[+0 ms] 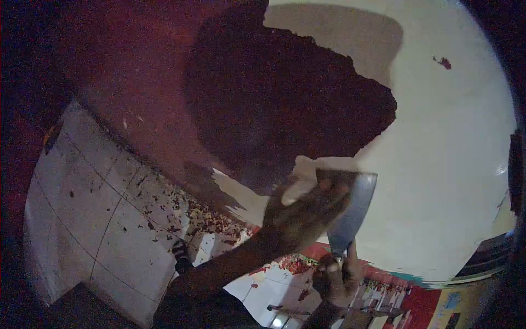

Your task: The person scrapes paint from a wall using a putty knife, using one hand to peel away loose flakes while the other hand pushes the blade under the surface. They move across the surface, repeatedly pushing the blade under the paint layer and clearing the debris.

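**Scraper blade pressed to a half-stripped wall**

Much of the frame is dark: the left edge, the top left corner and the right rim are lost in shadow, and the lower centre, where the forearms enter, is too dim to read. The scraper (350,211) sits lower centre-right. Its handle is swallowed by the right hand (335,279), which is wrapped closed around it near the bottom edge; only the wide metal blade shows clearly. The tool's long axis runs nearly upright, leaning slightly right, with the broad blade edge pointing toward the top of the frame.

The left hand (304,214) lies across the blade's left half, fingers spread and pressed flat against the metal, covering that part of it.

The blade meets the wall just below the ragged patch of dark red paint (274,93) in the upper centre. To the right is bare pale wall (449,164). Paint flakes (213,222) litter the tiled floor (93,219) at lower left.
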A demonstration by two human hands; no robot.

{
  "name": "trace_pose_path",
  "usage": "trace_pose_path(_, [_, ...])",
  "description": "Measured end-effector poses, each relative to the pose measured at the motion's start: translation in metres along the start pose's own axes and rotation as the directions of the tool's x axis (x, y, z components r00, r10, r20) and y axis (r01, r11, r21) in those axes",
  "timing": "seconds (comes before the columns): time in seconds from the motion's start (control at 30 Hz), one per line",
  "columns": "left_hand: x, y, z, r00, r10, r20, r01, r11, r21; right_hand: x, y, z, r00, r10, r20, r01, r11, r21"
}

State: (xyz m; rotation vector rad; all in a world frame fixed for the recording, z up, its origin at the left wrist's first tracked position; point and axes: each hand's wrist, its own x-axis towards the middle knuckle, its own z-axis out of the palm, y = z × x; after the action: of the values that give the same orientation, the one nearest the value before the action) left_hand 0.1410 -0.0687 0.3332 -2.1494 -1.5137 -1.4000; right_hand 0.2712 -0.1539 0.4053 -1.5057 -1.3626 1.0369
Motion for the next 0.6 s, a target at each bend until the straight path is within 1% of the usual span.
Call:
trace_pose_path(0.03, [0.003,-0.005,-0.001,1.0,0.005,-0.03,-0.005,1.0,-0.008,0.0,-0.002,0.003,1.0,-0.003,0.003,0.003,0.999,-0.041])
trace_pose_path(0.07, [0.005,-0.009,-0.004,0.998,0.005,-0.057,-0.006,1.0,-0.018,0.003,0.009,0.007,0.999,-0.005,-0.05,0.0,0.996,-0.093])
trace_pose_path(0.13, [0.005,-0.01,-0.005,0.997,-0.002,-0.074,0.0,1.0,-0.018,0.0,-0.003,0.011,0.999,0.0,-0.05,-0.002,0.999,-0.041])
trace_pose_path(0.17, [0.004,-0.008,-0.003,0.998,-0.001,-0.055,0.001,1.0,0.002,0.0,-0.009,0.015,0.999,-0.006,-0.046,0.006,1.0,-0.007])
trace_pose_path(0.2, [0.001,-0.004,-0.002,0.999,-0.004,-0.036,0.004,1.0,0.014,-0.003,-0.002,0.002,0.997,-0.044,-0.055,0.039,0.995,-0.088])
trace_pose_path(0.23, [-0.001,-0.001,-0.001,1.0,0.001,-0.014,0.0,0.997,0.074,-0.001,-0.004,0.007,0.997,-0.045,-0.059,0.041,0.997,-0.065])
trace_pose_path(0.27, [-0.002,0.002,0.001,0.998,0.045,0.039,-0.058,0.901,0.43,0.0,-0.008,0.013,0.998,-0.035,-0.061,0.032,0.998,-0.048])
trace_pose_path(0.3, [-0.003,0.003,0.005,0.989,0.083,0.125,-0.149,0.612,0.777,-0.001,-0.009,0.015,0.997,-0.016,-0.071,0.014,0.999,-0.033])
trace_pose_path(0.33, [-0.006,0.004,0.006,0.985,0.092,0.148,-0.174,0.54,0.823,0.0,-0.007,0.012,0.998,0.025,-0.052,-0.025,1.0,-0.002])
trace_pose_path(0.37, [-0.003,0.002,-0.003,1.0,0.02,-0.023,-0.02,1.0,0.019,-0.001,-0.006,0.007,0.999,0.021,-0.037,-0.022,0.999,-0.031])
trace_pose_path(0.4, [-0.003,0.0,-0.003,0.999,0.008,-0.043,-0.009,1.0,-0.021,-0.004,-0.005,0.0,0.999,0.018,-0.03,-0.02,0.998,-0.058])
trace_pose_path(0.47, [0.0,-0.006,-0.001,0.994,-0.024,-0.103,0.016,0.997,-0.078,-0.001,0.005,0.001,0.998,-0.058,-0.022,0.058,0.998,-0.026])
trace_pose_path(0.57, [0.001,0.0,0.003,0.982,-0.082,-0.172,0.051,0.983,-0.178,0.004,0.01,0.014,0.997,-0.066,-0.043,0.06,0.992,-0.115])
trace_pose_path(0.6, [-0.001,0.003,0.002,0.986,-0.117,-0.115,0.094,0.977,-0.19,0.002,0.015,0.0,0.997,-0.062,-0.044,0.054,0.984,-0.168])
